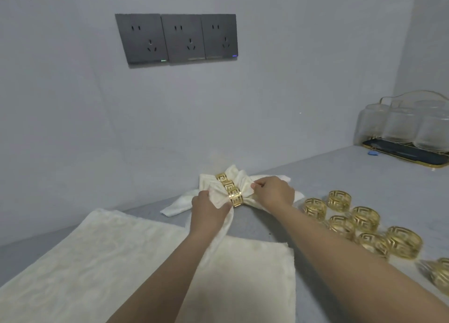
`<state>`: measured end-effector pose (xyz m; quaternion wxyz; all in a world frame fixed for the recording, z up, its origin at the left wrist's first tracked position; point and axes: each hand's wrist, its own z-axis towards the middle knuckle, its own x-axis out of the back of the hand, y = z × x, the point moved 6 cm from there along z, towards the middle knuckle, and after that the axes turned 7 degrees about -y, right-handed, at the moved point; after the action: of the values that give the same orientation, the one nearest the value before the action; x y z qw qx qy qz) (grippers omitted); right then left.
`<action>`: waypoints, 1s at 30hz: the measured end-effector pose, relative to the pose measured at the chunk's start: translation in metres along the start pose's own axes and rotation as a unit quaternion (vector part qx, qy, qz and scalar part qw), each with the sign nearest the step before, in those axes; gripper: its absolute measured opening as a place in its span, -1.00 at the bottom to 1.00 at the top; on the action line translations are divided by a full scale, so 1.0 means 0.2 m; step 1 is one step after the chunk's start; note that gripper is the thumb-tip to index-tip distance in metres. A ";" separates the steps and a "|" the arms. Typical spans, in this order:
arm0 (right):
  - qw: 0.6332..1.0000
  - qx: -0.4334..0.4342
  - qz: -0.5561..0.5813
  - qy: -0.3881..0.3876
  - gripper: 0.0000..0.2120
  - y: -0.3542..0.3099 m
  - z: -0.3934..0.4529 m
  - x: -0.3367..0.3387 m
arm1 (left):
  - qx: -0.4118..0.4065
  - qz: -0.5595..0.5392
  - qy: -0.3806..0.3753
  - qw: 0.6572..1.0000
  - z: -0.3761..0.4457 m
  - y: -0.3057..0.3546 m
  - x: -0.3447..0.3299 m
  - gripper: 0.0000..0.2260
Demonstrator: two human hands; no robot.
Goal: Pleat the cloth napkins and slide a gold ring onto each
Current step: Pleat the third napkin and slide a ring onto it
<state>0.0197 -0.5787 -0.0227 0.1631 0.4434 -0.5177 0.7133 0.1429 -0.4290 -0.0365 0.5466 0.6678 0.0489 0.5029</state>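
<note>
Cream cloth, gathered and banded, sits at twelve o'clock on the grey surface point(315, 177), pushed back near the wall, likely so the finished pieces stay clear of the working area. Several ringed napkins point(240, 181) lie side by side there, their gold rings point(229, 189) lined up in a row. The left hand point(209, 207) pinches the fanned end of the nearest napkin at about eleven o'clock of the rings, fingers curled on the cloth; the right hand point(273, 192) grips the opposite fan at one o'clock, fingers likewise closed on fabric. Holding both ends this way seems meant to tug the pleats even and centre the ring. Flat napkins point(102, 262) lie spread at six and seven o'clock, unpleated, waiting their turn. Spare rings point(364, 219) cluster at three o'clock (handy to the right hand, I judge). Glass jars point(401, 128) stand on a tray point(379, 150) at two o'clock, well apart from the work.
</note>
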 end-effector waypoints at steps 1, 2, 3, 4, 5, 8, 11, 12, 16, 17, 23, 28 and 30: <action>1.000 -0.002 -0.003 0.011 -0.77 0.01 0.01 -0.02 | -0.014 0.030 0.008 0.999 0.00 -0.01 -0.02 -0.45; 1.000 -0.003 -0.001 0.023 -0.76 0.01 0.02 -0.02 | -0.026 0.055 0.016 0.998 0.00 -0.01 -0.02 -0.46; 1.000 -0.004 0.004 0.031 -0.76 0.02 0.03 -0.04 | -0.040 0.073 0.024 0.996 0.01 -0.02 -0.03 -0.47; 0.999 -0.005 0.009 0.038 -0.76 0.03 0.04 -0.04 | -0.049 0.088 0.029 0.994 0.01 -0.02 -0.03 -0.47; 0.999 -0.007 0.011 0.043 -0.77 0.03 0.04 -0.05 | -0.058 0.109 0.035 0.992 0.02 -0.01 -0.03 -0.46; 0.999 -0.010 -0.006 0.039 -0.76 0.05 0.05 -0.08 | -0.083 0.208 0.044 0.974 0.02 0.00 -0.04 -0.41; 0.998 0.010 -0.031 0.049 -0.74 0.05 0.03 -0.09 | -0.085 0.267 0.050 0.959 0.02 0.00 -0.05 -0.38; 0.998 0.020 -0.037 0.056 -0.73 0.04 0.03 -0.08 | -0.084 0.273 0.052 0.957 0.02 0.01 -0.04 -0.38; 0.995 0.053 -0.050 0.071 -0.69 0.01 -0.02 -0.06 | -0.078 0.273 0.048 0.958 0.00 0.01 -0.01 -0.40; 0.994 0.058 -0.050 0.071 -0.69 0.01 -0.04 -0.06 | -0.075 0.280 0.047 0.956 -0.01 0.01 0.00 -0.42; 0.995 0.084 -0.028 0.050 -0.68 -0.05 -0.21 0.00 | -0.066 0.288 0.040 0.955 -0.17 0.04 0.07 -0.51; 0.993 0.116 0.014 0.017 -0.69 -0.06 -0.51 0.05 | -0.071 0.263 0.007 0.962 -0.45 0.05 0.16 -0.54; 0.991 0.127 0.042 0.007 -0.69 -0.06 -0.63 0.06 | -0.069 0.253 -0.002 0.965 -0.57 0.03 0.19 -0.56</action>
<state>-0.0378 -0.4654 -0.0149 0.0792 0.4330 -0.4403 0.7825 0.0755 -0.3310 -0.0194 0.4466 0.6200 -0.1572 0.6256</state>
